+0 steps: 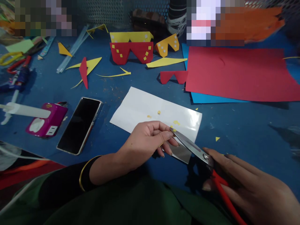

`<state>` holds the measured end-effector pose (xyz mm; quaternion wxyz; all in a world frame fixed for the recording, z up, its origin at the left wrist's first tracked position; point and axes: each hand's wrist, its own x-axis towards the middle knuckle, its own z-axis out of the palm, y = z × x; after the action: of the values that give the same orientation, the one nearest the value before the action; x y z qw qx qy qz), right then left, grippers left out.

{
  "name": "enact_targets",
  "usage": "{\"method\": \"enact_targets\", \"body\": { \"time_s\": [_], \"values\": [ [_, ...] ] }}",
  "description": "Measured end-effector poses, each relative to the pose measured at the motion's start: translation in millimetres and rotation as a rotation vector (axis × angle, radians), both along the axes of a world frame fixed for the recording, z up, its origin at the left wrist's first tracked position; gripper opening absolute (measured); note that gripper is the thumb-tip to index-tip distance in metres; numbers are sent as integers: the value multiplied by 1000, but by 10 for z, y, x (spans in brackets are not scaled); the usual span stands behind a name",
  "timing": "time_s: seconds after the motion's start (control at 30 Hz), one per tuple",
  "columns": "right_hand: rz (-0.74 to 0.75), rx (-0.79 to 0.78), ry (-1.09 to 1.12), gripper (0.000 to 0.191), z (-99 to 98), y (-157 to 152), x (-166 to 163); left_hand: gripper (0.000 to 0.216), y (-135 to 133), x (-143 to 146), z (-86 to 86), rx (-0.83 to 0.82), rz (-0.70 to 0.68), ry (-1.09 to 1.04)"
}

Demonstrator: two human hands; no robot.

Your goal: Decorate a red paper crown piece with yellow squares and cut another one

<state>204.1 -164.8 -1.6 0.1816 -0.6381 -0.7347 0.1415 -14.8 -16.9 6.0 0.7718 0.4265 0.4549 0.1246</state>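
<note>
While the right hand [248, 184] grips red-handled scissors [193, 148], the left hand [150, 137] pinches a yellow scrap [174, 130] at the blade tips, above white paper [140, 101]; a phone [79, 126] lies left of both hands

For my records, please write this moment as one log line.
right hand: holding scissors; left hand: at their tips; white sheet: yellow bits on it

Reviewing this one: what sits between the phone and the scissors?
In the head view, the left hand, over part of the white sheet, lies between the phone and the scissors; nearer the phone, a stretch of blue table shows.
</note>
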Motion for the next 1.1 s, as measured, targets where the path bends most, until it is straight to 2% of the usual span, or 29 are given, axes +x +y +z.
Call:
{"method": "enact_targets", "body": {
  "time_s": [0.37, 0.6, 0.87, 1.1],
  "values": [
    [-11, -14, 7, 43, -21, -22, 16, 16, 2, -12, -1, -9, -8, -11],
    [-113, -45, 70, 46, 29, -8, 31, 7, 1, 2, -5, 31, 48, -23],
    [-111, -80, 114, 55, -48, -54, 52, 5, -1, -4, 4, 102, 45, -15],
    [-63, -89, 68, 58, -42, -20, 30, 9, -5, -21, -23, 123, 9, 44]
  ]
}}
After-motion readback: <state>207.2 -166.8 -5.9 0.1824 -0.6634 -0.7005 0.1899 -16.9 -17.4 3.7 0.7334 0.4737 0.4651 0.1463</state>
